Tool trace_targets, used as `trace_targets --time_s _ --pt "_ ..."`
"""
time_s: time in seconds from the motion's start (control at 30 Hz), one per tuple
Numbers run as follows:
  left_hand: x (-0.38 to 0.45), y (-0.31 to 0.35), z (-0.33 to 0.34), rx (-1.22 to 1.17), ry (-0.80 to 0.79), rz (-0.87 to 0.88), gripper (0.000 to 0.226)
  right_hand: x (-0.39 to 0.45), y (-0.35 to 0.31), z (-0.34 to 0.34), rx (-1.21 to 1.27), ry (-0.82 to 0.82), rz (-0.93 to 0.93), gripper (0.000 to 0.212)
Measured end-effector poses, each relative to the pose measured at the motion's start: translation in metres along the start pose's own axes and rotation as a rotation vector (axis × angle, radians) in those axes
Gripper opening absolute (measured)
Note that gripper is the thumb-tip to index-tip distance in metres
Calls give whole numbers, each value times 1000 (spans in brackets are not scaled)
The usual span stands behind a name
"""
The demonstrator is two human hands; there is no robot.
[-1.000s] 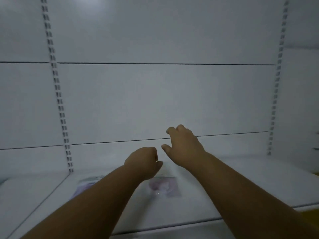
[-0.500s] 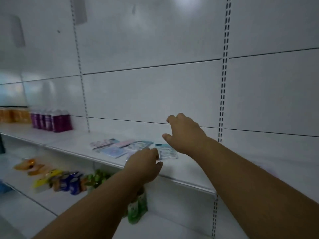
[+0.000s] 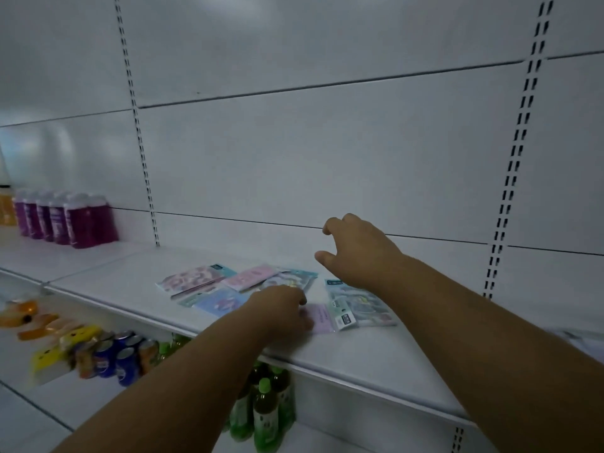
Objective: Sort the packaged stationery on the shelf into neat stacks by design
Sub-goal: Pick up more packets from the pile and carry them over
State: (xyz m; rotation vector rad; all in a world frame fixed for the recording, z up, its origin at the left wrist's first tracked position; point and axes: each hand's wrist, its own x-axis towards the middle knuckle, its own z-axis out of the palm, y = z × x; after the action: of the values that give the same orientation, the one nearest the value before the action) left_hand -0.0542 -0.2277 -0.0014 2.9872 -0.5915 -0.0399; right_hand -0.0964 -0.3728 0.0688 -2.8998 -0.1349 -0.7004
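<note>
Several flat stationery packets lie scattered on the white shelf (image 3: 359, 351). A floral packet (image 3: 191, 277) is leftmost, a pink one (image 3: 250, 276) lies beside it, a blue one (image 3: 222, 302) sits nearer the front edge, a teal one (image 3: 295, 277) lies behind. A grey-green packet (image 3: 359, 304) lies to the right, over a lilac packet (image 3: 318, 317). My left hand (image 3: 282, 310) is curled, resting at the lilac packet's left edge; whether it grips it is hidden. My right hand (image 3: 356, 253) hovers open above the packets, fingers spread and bent.
Purple bottles (image 3: 65, 217) stand at the shelf's far left. On the lower shelf are green bottles (image 3: 264, 407), drink cans (image 3: 114, 354) and yellow and orange packs (image 3: 52, 351). A slotted upright (image 3: 510, 178) runs down the white back panel at right.
The view has swung left and down, bringing the packets closer. Both hands have reached down toward them; the left now rests at the lilac packet.
</note>
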Motion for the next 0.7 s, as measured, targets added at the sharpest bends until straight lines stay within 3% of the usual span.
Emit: trace_targets --time_s 0.2,0.3,0.37,0.5,0.7 --pt "22 -10 -5 46 -2 68 73 18 3 17 -30 -15 95 48" --pt "26 -15 -11 -109 -85 72 53 18 5 23 -37 -8 194 47" --pt "29 -24 -17 -276 -60 97 34 14 8 28 -30 -9 277 45" --pt "28 -53 -32 -735 90 141 17 4 13 39 -64 -25 448 43" --pt "26 -84 -37 -1343 145 198 7 -8 7 72 -176 -270 713 38"
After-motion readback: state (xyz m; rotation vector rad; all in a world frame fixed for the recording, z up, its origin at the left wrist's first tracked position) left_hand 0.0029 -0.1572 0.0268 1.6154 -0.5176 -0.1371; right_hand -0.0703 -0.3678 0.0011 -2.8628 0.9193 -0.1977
